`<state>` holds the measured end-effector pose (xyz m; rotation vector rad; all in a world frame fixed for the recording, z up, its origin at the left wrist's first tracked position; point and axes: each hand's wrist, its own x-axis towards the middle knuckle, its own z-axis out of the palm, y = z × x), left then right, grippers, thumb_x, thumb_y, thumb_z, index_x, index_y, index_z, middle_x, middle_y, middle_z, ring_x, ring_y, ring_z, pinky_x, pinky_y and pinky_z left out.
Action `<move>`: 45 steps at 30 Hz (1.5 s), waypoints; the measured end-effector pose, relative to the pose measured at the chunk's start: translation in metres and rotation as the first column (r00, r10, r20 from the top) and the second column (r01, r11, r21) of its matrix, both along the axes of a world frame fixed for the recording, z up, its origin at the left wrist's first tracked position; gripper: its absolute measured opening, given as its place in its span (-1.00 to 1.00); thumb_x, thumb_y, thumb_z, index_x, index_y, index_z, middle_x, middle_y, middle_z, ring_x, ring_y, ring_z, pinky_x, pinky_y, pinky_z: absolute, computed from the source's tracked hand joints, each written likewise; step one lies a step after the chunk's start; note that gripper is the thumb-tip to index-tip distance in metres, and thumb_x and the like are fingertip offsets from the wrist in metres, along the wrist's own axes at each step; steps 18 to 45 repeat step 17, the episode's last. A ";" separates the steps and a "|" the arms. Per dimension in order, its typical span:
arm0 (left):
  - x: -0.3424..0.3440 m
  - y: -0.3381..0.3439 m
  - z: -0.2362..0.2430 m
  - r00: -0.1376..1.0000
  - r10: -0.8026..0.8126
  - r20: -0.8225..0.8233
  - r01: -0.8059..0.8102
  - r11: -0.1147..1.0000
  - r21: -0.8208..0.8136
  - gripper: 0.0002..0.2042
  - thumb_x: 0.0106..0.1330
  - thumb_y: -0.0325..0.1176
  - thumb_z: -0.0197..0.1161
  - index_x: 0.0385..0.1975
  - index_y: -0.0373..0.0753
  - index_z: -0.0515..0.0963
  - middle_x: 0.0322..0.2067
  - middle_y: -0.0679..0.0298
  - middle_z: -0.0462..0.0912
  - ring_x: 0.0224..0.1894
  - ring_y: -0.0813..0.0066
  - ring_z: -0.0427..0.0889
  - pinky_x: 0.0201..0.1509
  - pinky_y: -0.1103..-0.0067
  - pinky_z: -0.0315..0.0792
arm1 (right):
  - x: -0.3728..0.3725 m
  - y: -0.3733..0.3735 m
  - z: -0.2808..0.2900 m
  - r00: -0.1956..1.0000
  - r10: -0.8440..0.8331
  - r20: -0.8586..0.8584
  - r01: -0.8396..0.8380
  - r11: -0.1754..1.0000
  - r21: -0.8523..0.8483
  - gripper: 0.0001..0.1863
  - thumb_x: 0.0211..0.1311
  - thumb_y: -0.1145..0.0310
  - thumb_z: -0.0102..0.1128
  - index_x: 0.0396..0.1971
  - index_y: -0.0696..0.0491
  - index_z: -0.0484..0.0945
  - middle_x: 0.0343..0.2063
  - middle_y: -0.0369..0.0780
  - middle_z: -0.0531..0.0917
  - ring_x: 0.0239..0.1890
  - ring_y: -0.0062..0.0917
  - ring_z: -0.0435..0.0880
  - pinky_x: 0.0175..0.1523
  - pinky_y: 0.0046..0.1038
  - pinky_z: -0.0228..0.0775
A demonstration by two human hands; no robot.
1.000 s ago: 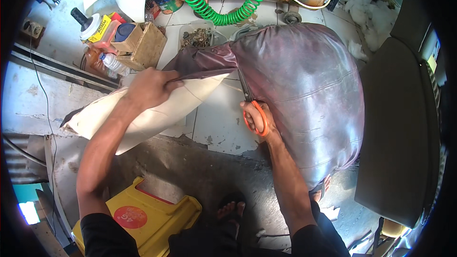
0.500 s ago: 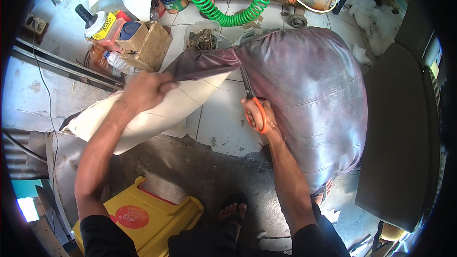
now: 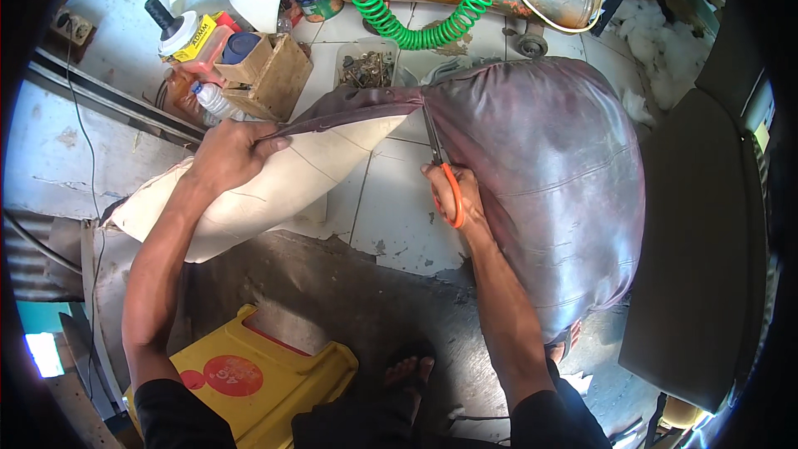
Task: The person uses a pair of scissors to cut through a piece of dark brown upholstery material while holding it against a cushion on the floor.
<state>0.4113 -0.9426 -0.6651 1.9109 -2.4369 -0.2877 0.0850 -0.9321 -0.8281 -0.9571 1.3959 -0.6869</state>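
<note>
A large, worn purple-brown leather cover [image 3: 549,175] bulges on the right, its left part folded open to a cream-coloured inner side [image 3: 274,191]. My left hand [image 3: 233,154] grips the dark folded edge of the cover, thumb on the cream side and fingers wrapped out of sight. In my right hand [image 3: 459,191] are scissors with orange handles [image 3: 451,193]. Their blades point up and away from me, with the tips at the narrow pinched spot where the flap meets the bulging part. Whether the tips are between layers I cannot tell.
A yellow plastic stool [image 3: 249,382] stands at the lower left. Beyond the cover are a wooden box [image 3: 278,79], a plastic tub of small metal bits [image 3: 366,66] and a coiled green hose [image 3: 416,33]. A dark padded panel [image 3: 690,258] leans at the right.
My left hand has shifted slightly left and drawn the flap's edge straighter. The scissors stay at the pinched spot, their handles now closer together. The whole view has moved a little.
</note>
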 end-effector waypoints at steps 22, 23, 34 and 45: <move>0.048 -0.013 0.027 0.986 0.053 0.158 -0.040 0.995 -0.086 -0.71 0.35 -0.04 0.29 -0.26 -0.14 0.70 -0.44 0.00 0.67 -0.28 -0.03 0.67 -0.18 0.22 0.49 | 0.009 0.019 0.016 0.984 0.022 -0.174 -0.040 0.994 -0.101 -0.57 0.22 0.04 0.27 -0.45 0.18 0.63 -0.76 -0.26 0.48 -0.80 -0.52 0.43 -0.66 -0.41 0.30; 0.048 -0.013 0.027 0.986 0.053 0.158 -0.040 0.995 -0.086 -0.71 0.35 -0.04 0.29 -0.26 -0.14 0.70 -0.44 0.00 0.67 -0.28 -0.03 0.67 -0.18 0.22 0.49 | 0.009 0.019 0.016 0.984 0.022 -0.174 -0.040 0.994 -0.101 -0.57 0.22 0.04 0.27 -0.45 0.18 0.63 -0.76 -0.26 0.48 -0.80 -0.52 0.43 -0.66 -0.41 0.30; 0.048 -0.013 0.027 0.986 0.053 0.158 -0.040 0.995 -0.086 -0.71 0.35 -0.04 0.29 -0.26 -0.14 0.70 -0.44 0.00 0.67 -0.28 -0.03 0.67 -0.18 0.22 0.49 | 0.009 0.019 0.016 0.984 0.022 -0.174 -0.040 0.994 -0.101 -0.57 0.22 0.04 0.27 -0.45 0.18 0.63 -0.76 -0.26 0.48 -0.80 -0.52 0.43 -0.66 -0.41 0.30; 0.048 -0.013 0.027 0.986 0.053 0.158 -0.040 0.995 -0.086 -0.71 0.35 -0.04 0.29 -0.26 -0.14 0.70 -0.44 0.00 0.67 -0.28 -0.03 0.67 -0.18 0.22 0.49 | 0.009 0.019 0.016 0.984 0.022 -0.174 -0.040 0.994 -0.101 -0.57 0.22 0.04 0.27 -0.45 0.18 0.63 -0.76 -0.26 0.48 -0.80 -0.52 0.43 -0.66 -0.41 0.30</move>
